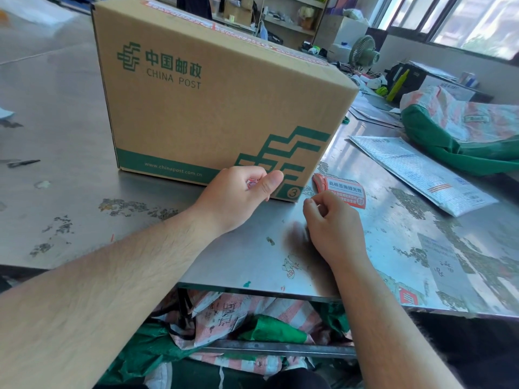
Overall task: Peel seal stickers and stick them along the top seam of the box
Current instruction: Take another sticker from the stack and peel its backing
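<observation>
- Here, a steel table [252, 248], scuffed and blotched, bears everything listed below.
- Cardboard box [219, 108]: it stands on the table towards the far side, with green China Post printing on the near face. Its top flaps are closed, so its contents are hidden.
- Seal stickers [179, 15]: a red-and-white row lies along the top seam of the box, running from the far left corner towards the right end.
- Woven sack [460, 130]: green with a pale striped panel, it lies slumped at the table's right edge; what it holds cannot be seen.
- Crumpled sacks [224, 318]: green and pink-striped, heaped under the table's near edge.
- Bubble mailer [421, 172]: silver, lying flat between the box and the woven sack.
- Left hand [238, 197]: it sits at the box's lower near edge with fingers curled and thumb pressed over them, pinching a small red-and-white sticker piece [252, 182].
- Right hand [331, 223]: it is just right of the left hand, low over the table, with fingers curled and thumb and forefinger drawn together. Whether anything lies between them cannot be told.
- Sticker stack [342, 189]: a fanned red-and-white pile on the table beside the box's near right corner, just beyond the right hand.
</observation>
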